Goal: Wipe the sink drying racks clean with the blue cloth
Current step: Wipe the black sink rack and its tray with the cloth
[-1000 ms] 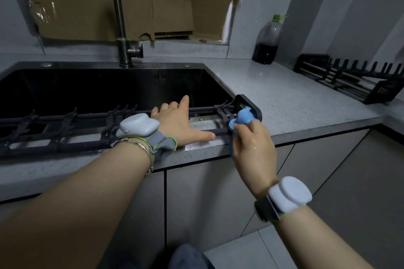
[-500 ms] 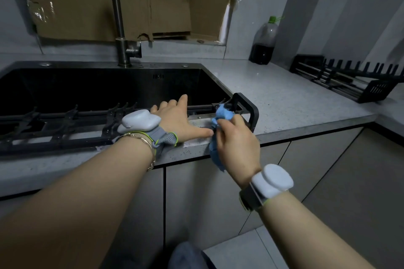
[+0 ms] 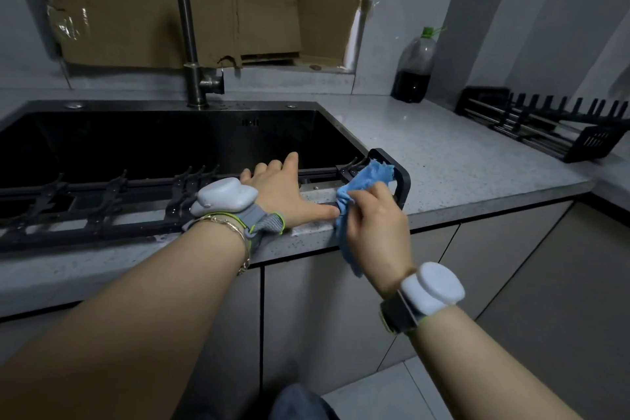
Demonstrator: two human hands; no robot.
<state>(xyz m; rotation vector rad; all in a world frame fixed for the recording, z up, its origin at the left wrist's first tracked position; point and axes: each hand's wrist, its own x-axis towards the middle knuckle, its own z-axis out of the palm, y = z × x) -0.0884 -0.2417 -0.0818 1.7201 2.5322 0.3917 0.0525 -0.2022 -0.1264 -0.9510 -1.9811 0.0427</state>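
A long black drying rack (image 3: pixel 102 211) lies across the front of the dark sink (image 3: pixel 170 140), its right end frame resting on the counter. My left hand (image 3: pixel 286 194) lies flat on the rack with fingers spread and the thumb along the front bar. My right hand (image 3: pixel 375 218) grips the blue cloth (image 3: pixel 368 177) and holds it against the rack's right end, just inside the end frame. Part of the cloth hangs down below the counter edge. A second black drying rack (image 3: pixel 545 126) sits on the counter at the far right.
A tall metal tap (image 3: pixel 191 44) rises behind the sink. A plastic bottle of dark liquid (image 3: pixel 414 68) stands at the back of the speckled counter (image 3: pixel 460 164). Cardboard (image 3: pixel 204 0) covers the wall opening. Cabinet doors (image 3: pixel 341 300) are below.
My right hand has shifted with the cloth along the rack's right end, first left towards my left thumb, then back right. The left hand has stayed in place.
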